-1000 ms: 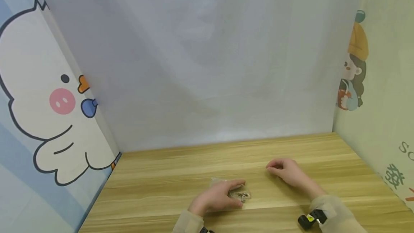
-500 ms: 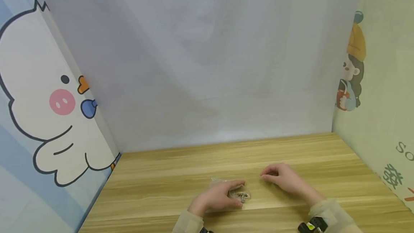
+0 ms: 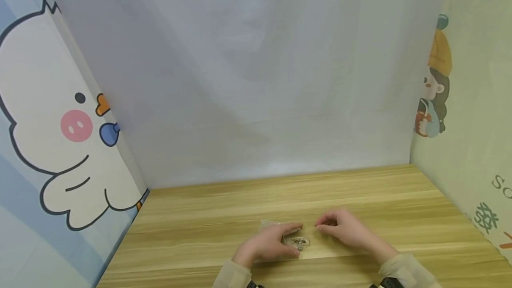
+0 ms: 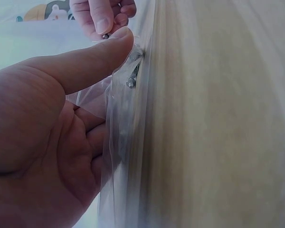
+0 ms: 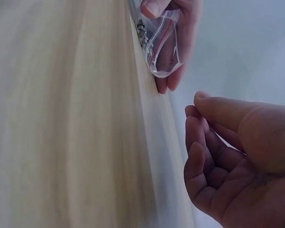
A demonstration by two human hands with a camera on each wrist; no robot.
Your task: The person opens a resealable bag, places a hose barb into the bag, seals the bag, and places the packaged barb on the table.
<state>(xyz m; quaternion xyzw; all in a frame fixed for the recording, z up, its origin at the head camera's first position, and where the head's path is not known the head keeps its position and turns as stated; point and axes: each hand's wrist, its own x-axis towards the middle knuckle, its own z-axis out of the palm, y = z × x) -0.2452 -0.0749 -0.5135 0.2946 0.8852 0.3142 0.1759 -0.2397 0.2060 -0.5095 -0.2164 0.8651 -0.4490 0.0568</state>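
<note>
A clear zip-lock bag with a red seal line lies on the table, its mouth held apart towards the right. My left hand grips this bag, thumb on the near side and fingers along the far side. Several small silver screws show inside it. Just right of the mouth is my right hand, thumb and index finger pinched together. Between those fingertips the left wrist view shows a tiny dark metal piece, perhaps a screw; its shape is too small to tell. The two hands are apart.
The wood-grain table runs back to a pale grey curtain. A printed cloth with a white duck stands at the left, and a pale green printed one at the right.
My right hand has moved left and nearer, towards the bag's mouth, with its fingertips pinched throughout. My left hand and the bag stay where they were.
</note>
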